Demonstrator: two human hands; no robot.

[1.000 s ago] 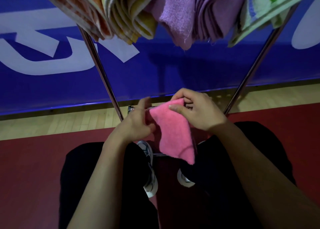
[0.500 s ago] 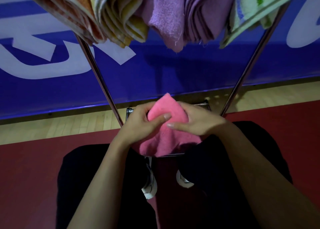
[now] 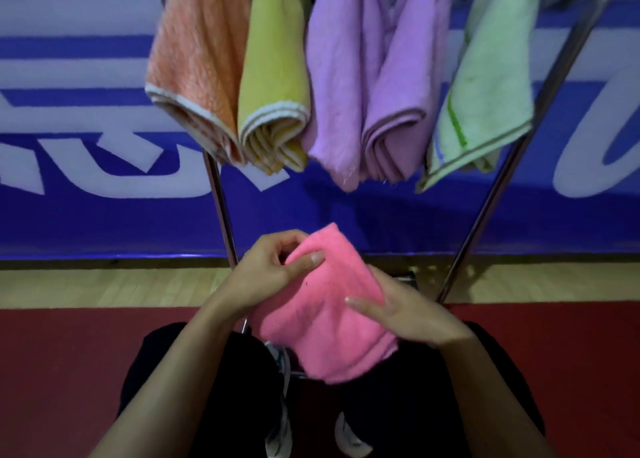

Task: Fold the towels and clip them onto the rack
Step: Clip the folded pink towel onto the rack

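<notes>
A folded pink towel (image 3: 325, 315) lies between my hands in front of my lap. My left hand (image 3: 270, 270) pinches its upper left corner between thumb and fingers. My right hand (image 3: 405, 312) holds the right edge, thumb on top and fingers underneath. Above hang several folded towels on the rack: orange (image 3: 197, 73), yellow (image 3: 273, 79), purple (image 3: 370, 86) and pale green (image 3: 485, 86). The rack's metal legs (image 3: 221, 211) slant down on both sides. The clips are out of sight at the top.
A blue banner with white letters (image 3: 86, 152) stands behind the rack. Below it runs a strip of wooden floor (image 3: 104, 284), then red floor (image 3: 69, 360). My dark trousers and white shoes (image 3: 280, 423) fill the bottom of the view.
The view has tilted up, showing more of the hanging towels. The pink towel is folded over and spread flatter; my right hand slid down to its right edge, my left keeps the top corner.
</notes>
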